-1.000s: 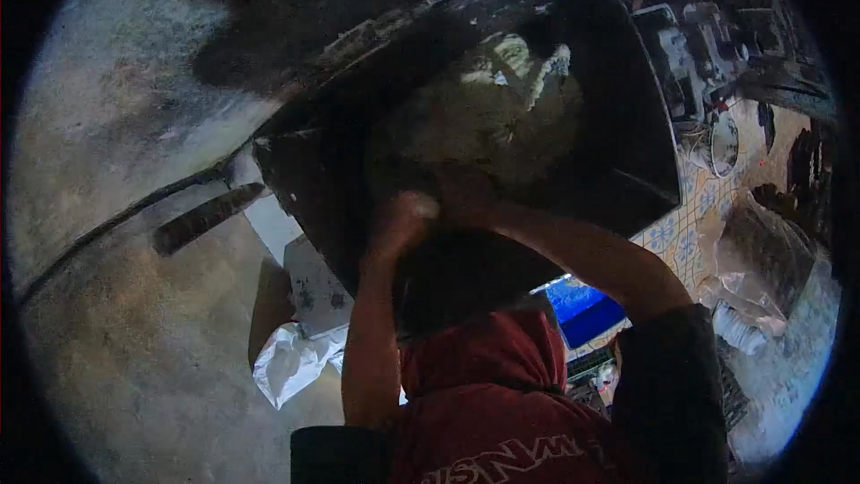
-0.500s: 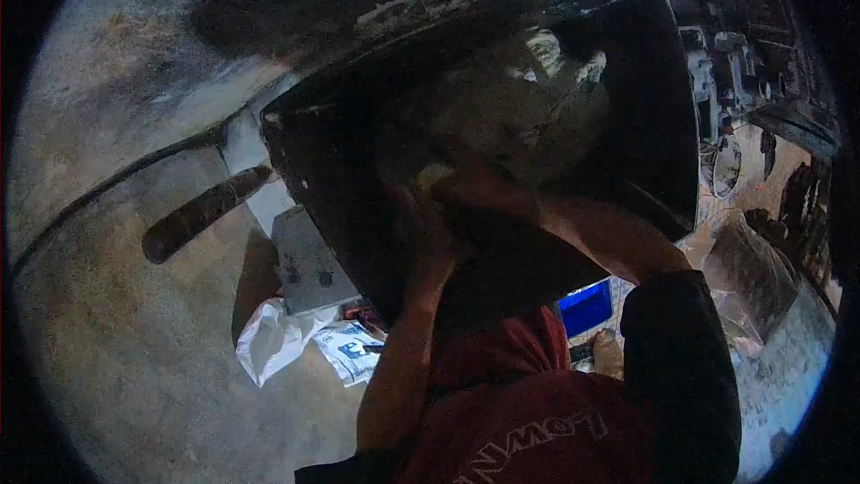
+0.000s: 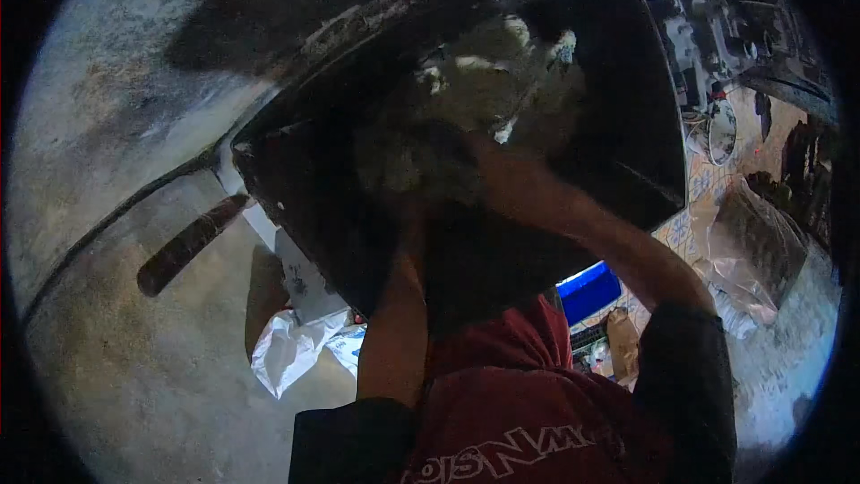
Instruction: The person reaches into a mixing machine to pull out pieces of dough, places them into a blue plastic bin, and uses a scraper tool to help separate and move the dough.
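Note:
A large dark, straight-sided basin (image 3: 645,108) holds a greyish, dough-like mass (image 3: 528,90) with paler streaks on top. Both my forearms reach down into it. My left hand (image 3: 408,215) is low in the basin at the near side of the mass, almost lost in shadow. My right hand (image 3: 461,152) is farther in and to the right, in the mass or against it. The fingers of both hands are too dark to make out.
A brown cylindrical handle (image 3: 188,246) lies at the left by a concrete surface (image 3: 116,215). White bags (image 3: 291,350) lie below. At right are grimy metal fittings (image 3: 690,45), a clear plastic bag (image 3: 752,251) and a blue container (image 3: 580,294) on patterned tiles.
My hands have shifted within the basin; the pale patch at my left hand is gone into shadow. More white streaks show on the mass. The whole view has moved slightly.

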Available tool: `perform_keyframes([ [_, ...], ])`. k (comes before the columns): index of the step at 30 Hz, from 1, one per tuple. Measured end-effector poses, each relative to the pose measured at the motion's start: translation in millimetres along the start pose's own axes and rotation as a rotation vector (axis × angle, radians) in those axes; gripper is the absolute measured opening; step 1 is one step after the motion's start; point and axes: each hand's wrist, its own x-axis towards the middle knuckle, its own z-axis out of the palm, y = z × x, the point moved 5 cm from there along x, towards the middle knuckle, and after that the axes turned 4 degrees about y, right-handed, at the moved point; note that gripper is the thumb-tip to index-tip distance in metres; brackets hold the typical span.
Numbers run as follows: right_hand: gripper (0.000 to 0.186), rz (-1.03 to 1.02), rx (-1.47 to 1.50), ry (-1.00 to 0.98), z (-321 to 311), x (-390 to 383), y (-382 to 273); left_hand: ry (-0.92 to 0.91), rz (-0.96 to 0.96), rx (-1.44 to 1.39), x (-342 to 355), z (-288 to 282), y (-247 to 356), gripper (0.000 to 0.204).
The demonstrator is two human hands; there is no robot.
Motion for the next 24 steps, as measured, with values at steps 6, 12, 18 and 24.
perform_keyframes([
  [6, 0.031, 0.001, -0.203, -0.195, -25.7, -50.7, 26.3, 0.091, -0.200, -0.313, -2.1, -19.1, 0.1, 0.049],
  [12, 0.036, -0.289, 0.170, -0.022, 122.4, 18.7, 96.2, 0.208, -0.193, -0.401, -6.2, -34.3, -16.3, 0.032],
  [18, 0.051, -0.611, -0.075, 0.117, 103.3, 42.4, 48.0, 0.159, -0.318, -0.492, -29.2, -60.8, 51.4, 0.041],
  [24, 0.050, -0.323, 0.604, -0.121, 157.8, 72.1, 74.8, 0.127, -0.349, -0.445, -44.9, -65.4, 82.3, 0.041],
])
